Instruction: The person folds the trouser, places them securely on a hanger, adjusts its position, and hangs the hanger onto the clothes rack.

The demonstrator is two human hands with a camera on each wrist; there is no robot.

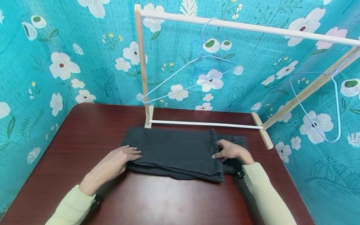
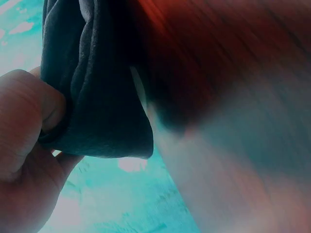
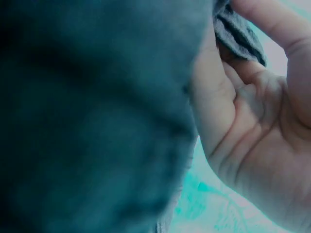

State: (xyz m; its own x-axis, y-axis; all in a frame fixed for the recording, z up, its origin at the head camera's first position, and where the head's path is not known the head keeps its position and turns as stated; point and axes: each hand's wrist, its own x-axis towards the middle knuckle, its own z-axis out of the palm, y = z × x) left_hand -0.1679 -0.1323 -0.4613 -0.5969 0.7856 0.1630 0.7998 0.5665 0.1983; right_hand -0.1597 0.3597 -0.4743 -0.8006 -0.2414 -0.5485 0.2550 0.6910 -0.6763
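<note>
A pair of folded black jeans [image 1: 174,153] lies on the table, its legs doubled over so the frayed hems sit on the right, on top of the waist part. At the left fold, my left hand [image 1: 119,157] grips the cloth, fingers on top; the left wrist view shows the thumb tucked into the folded layers. My right hand [image 1: 232,150] pinches the hem edge at the right, with the thumb over the upper layer and the other fingers partly hidden beneath it. In the right wrist view, dark cloth [image 3: 97,116] fills the left side, blurred.
Behind the jeans stands a wooden clothes rack [image 1: 205,123]. One pale blue hanger [image 1: 171,78] hangs from its top bar and another hanger [image 1: 337,106] hangs at the right. The dark red table [image 1: 157,203] meets a floral turquoise backdrop [image 1: 92,62] behind and at both sides.
</note>
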